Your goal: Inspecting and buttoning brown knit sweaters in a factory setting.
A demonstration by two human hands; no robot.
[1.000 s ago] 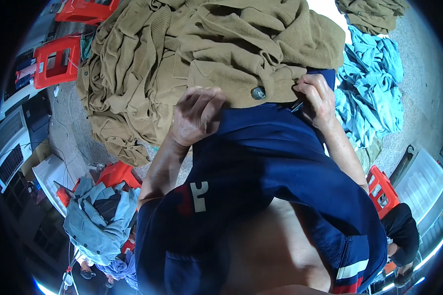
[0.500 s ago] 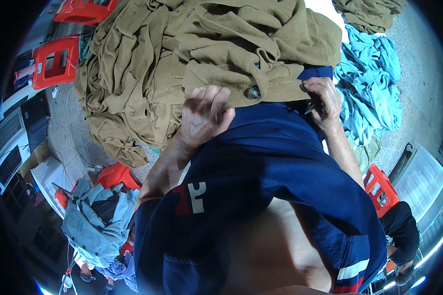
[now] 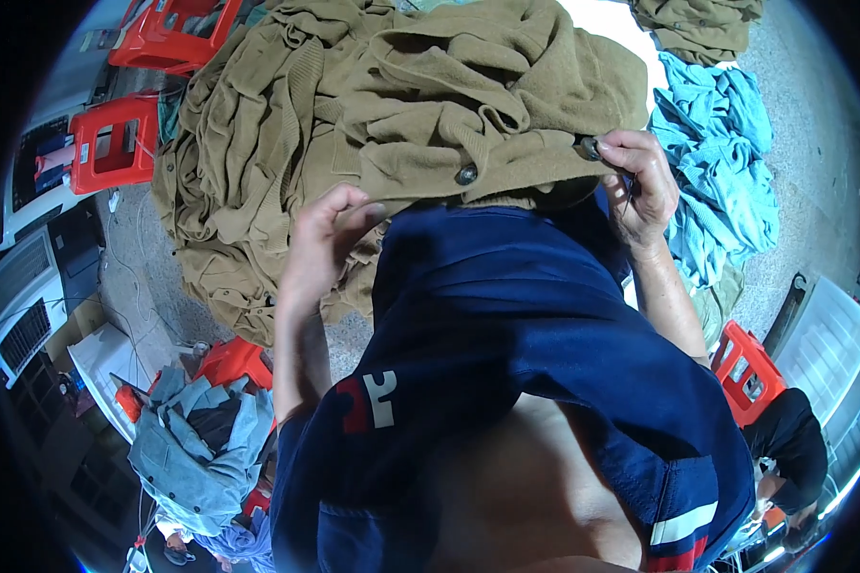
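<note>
A brown knitted cardigan point(image 3: 535, 172) lies bunched over my lap, its ribbed button edge pulled out toward me. Two dark buttons show on that edge, one in the middle and one beside my right fingertips. My left hand point(image 3: 325, 239) is closed on the left part of the edge, thumb and forefinger at the fabric. With thumb and fingers my right hand point(image 3: 643, 186) pinches the edge at the right button. A small dark pointed tool, perhaps thread snips, sits partly hidden in the right palm.
More brown knitwear point(image 3: 239, 143) is heaped at the left. Turquoise garments point(image 3: 721, 172) are piled on the right. Red plastic stools point(image 3: 115, 143) stand around, one point(image 3: 229, 363) beside grey-blue garments point(image 3: 196, 458). Another person in black point(image 3: 788, 449) is at the lower right.
My left hand has moved left and down along the cardigan's edge and turned. My right hand has risen slightly, and a second button now shows at its fingertips. The edge has shifted left.
</note>
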